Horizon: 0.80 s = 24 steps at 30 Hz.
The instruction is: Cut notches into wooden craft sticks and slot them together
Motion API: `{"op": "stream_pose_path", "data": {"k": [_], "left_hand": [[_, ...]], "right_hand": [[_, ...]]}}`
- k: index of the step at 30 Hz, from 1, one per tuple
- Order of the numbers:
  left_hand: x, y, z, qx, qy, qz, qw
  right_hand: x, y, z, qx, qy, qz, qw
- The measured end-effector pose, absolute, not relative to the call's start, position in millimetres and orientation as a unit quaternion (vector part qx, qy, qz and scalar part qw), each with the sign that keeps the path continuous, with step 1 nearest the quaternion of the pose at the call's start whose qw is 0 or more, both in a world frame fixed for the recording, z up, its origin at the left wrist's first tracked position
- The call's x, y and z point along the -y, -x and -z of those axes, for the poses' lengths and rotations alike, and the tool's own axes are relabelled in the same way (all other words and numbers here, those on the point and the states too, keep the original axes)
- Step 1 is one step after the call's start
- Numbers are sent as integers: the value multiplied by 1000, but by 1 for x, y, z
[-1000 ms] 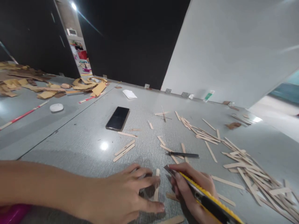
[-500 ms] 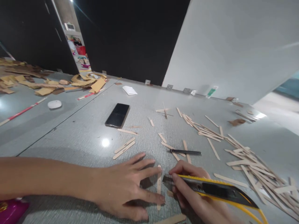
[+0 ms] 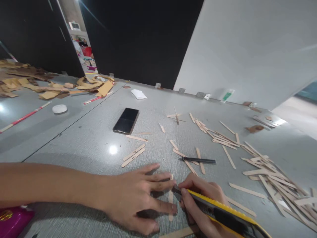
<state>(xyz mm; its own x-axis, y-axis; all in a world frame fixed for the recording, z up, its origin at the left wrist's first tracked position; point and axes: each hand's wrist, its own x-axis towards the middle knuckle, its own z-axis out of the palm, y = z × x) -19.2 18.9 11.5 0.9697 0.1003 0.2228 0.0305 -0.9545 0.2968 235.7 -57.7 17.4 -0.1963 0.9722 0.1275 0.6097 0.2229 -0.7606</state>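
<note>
Spread on the grey tabletop (image 3: 81,145), my left hand (image 3: 146,198) presses a wooden craft stick (image 3: 170,195) with its fingertips. The stick lies roughly upright in the view and shows a slit near its middle. My right hand (image 3: 200,201) is closed around a yellow and black utility knife (image 3: 220,211). Its blade tip points left and is close beside the stick; whether it touches I cannot tell. Another craft stick (image 3: 180,231) lies under the right hand at the bottom edge. Just beyond the hands, a black pen-like tool (image 3: 199,160) rests across some sticks.
A large pile of craft sticks (image 3: 277,181) spreads at the right. A phone (image 3: 126,120), a white case (image 3: 59,109) and folded white paper (image 3: 139,94) lie farther back. Torn cardboard (image 3: 49,87) is heaped at the far left, a magenta object (image 3: 16,218) at lower left.
The knife has turned, its handle swinging down toward the bottom edge, and its blade is nearer the stick. My left hand still lies over the stick. The view has shifted slightly.
</note>
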Motion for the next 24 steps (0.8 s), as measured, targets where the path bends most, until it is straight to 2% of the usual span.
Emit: {"op": "stream_pose_path", "data": {"k": [10,12,14,18,21,24], "left_hand": [[-16,17,-6,-39,-980,-152,123],[-16,17,-5,-38,-979,-154,127],[-16,16,-5,-39,-978,-156,136],[-17,16,-7,-43,-976,-146,156],[-17,16,-9,-44,-976,-142,161],[-18,16,-11,-40,-974,-147,165]], "right_hand": [[59,-223,-31,739,561,-224,297],[60,-223,-30,695,596,-272,295],[61,-224,-27,625,621,-382,278],[59,-232,-17,538,585,-543,270],[54,-242,-13,563,538,-567,270],[48,-253,-15,648,506,-507,258]]}}
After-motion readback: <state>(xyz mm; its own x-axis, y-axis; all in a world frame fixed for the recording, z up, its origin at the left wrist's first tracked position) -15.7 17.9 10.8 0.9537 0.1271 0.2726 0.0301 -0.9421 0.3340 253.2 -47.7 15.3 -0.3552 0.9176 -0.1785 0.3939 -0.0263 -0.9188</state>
